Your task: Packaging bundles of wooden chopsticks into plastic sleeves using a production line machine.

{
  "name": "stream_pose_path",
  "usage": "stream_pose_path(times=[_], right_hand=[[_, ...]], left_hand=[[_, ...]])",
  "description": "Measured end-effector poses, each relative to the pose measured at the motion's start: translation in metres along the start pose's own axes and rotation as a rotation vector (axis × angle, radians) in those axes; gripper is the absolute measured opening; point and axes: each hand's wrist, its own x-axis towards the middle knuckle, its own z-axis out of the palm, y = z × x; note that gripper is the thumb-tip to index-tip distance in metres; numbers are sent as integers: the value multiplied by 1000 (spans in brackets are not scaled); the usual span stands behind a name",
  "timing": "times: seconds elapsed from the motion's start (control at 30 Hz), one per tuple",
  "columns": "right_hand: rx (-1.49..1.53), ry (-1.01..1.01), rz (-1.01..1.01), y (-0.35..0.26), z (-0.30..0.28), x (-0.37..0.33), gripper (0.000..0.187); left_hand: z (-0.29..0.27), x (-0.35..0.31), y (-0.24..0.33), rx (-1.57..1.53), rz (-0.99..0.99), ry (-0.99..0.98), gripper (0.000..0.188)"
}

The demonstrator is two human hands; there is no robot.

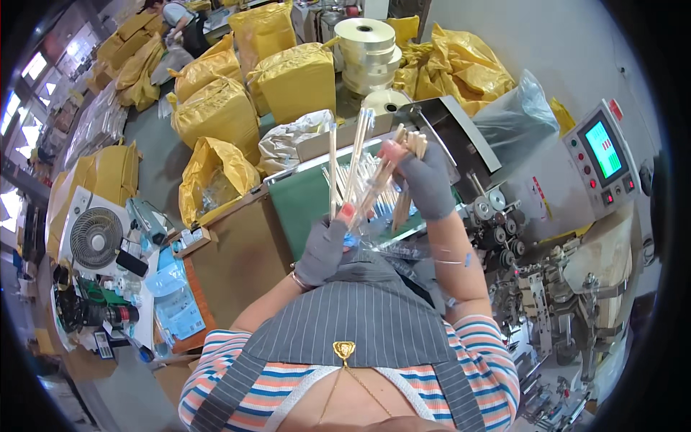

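My left hand point(322, 250), in a grey glove with bare fingertips, is closed on several wooden chopsticks point(356, 158) that stand upright out of the grip, some in clear film. In my right hand point(426, 181), gloved the same way, is a bundle of wooden chopsticks point(415, 145), its lower ends slanting down past the palm. Both hands are in front of my apron, close together. Behind them, more wrapped chopsticks point(332, 174) lie on a green belt point(291, 205). Clear film hangs between the hands and the belt; what it encloses is hard to make out.
On the right stand a packing machine's rollers point(497, 223) and a control panel point(603, 150) with a lit screen. Yellow sacks point(216, 115) and film rolls point(365, 43) fill the back. A fan point(97, 237) stands left, near a brown board point(241, 252). Another person point(180, 21) works far left.
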Motion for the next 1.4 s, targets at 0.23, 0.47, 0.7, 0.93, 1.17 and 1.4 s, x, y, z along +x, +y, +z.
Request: stream_pose_path(times=[0.23,0.47,0.7,0.93,1.17,1.4], right_hand=[[381,641,-272,-13,-92,43,21],[330,527,-197,-11,-96,30,20],[345,297,-53,7,-4,73,23],[201,-144,45,49,206,150,23],[-31,-315,30,144,417,229,17],[-126,-316,-158,181,501,251,23]], left_hand=[[11,-5,24,-174,-359,60,32],[8,-5,15,-218,-299,175,45],[-38,-50,20,-494,-296,467,43],[-90,-147,9,-532,-312,934,44],[-139,-219,-28,-796,-305,1289,42],[-173,-233,-44,-877,-297,1334,37]])
